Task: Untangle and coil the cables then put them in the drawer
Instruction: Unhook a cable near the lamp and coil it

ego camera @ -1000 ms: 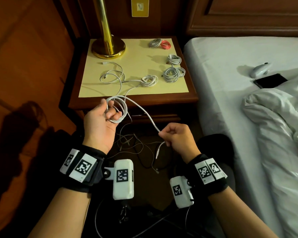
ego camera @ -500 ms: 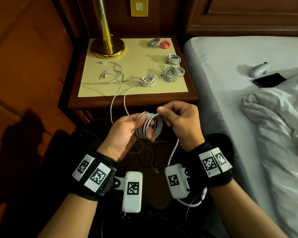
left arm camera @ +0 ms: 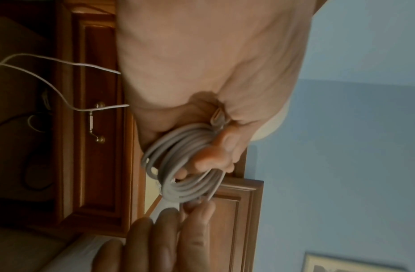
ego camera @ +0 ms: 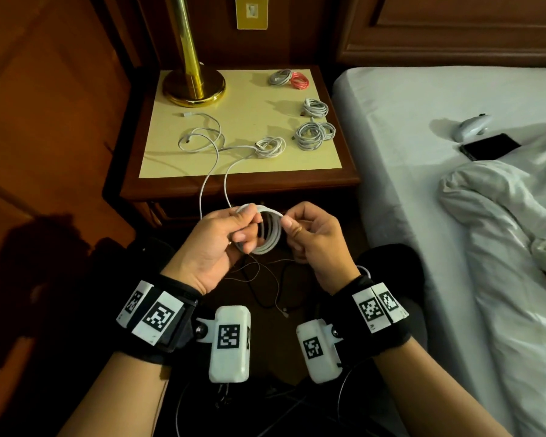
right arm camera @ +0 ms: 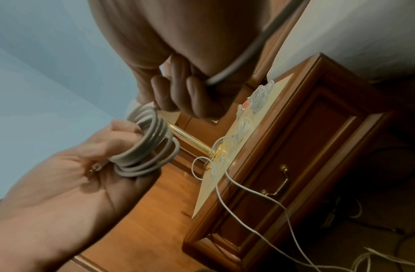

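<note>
1. Head view: left hand [ego camera: 216, 244] grips a white coil [ego camera: 270, 230] in front of the nightstand [ego camera: 240, 184]; right hand [ego camera: 312, 238] pinches its top strand. More coiled cables [ego camera: 314, 134] sit on top.
2. Left wrist: fingers [left arm camera: 213, 158] curled through the coil [left arm camera: 183, 165].
3. Right wrist: fingers [right arm camera: 178, 88] clenched on a strand, and the drawer [right arm camera: 294, 165] looks closed.

I see my left hand [ego camera: 216, 244] gripping a white cable coil [ego camera: 270, 231] in front of the nightstand [ego camera: 344, 181], while my right hand [ego camera: 312, 238] pinches its upper strand. Two loose white strands [ego camera: 213, 187] run up onto the yellow top, apparently joining the tangle [ego camera: 202, 137] there. Coiled bundles [ego camera: 312, 135] lie near a brass lamp base [ego camera: 194, 86].
</note>
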Demonstrator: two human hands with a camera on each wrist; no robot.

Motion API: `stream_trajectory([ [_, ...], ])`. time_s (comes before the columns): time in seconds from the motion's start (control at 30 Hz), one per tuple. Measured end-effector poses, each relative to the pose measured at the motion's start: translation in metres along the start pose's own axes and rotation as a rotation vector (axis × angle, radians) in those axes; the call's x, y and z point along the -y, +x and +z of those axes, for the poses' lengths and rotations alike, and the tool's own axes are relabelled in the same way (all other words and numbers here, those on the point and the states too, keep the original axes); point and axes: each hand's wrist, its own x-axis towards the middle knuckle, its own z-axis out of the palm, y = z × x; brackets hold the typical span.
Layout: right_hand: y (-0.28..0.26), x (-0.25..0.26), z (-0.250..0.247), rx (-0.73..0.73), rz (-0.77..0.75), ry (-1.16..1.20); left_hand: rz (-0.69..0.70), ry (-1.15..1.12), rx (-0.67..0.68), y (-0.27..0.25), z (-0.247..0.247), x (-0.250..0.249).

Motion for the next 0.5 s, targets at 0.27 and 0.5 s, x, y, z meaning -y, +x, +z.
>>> stream_trajectory([
  [0.27,-0.004,-0.010,-0.015,-0.001,-0.041,-0.319,0.136,-0.390,-0.183,0.004,-0.029,-0.025],
  [0.5,-0.003,-0.006,-0.009,0.040,0.004,-0.624,0.283,-0.164,-0.266,0.008,-0.019,-0.022],
])
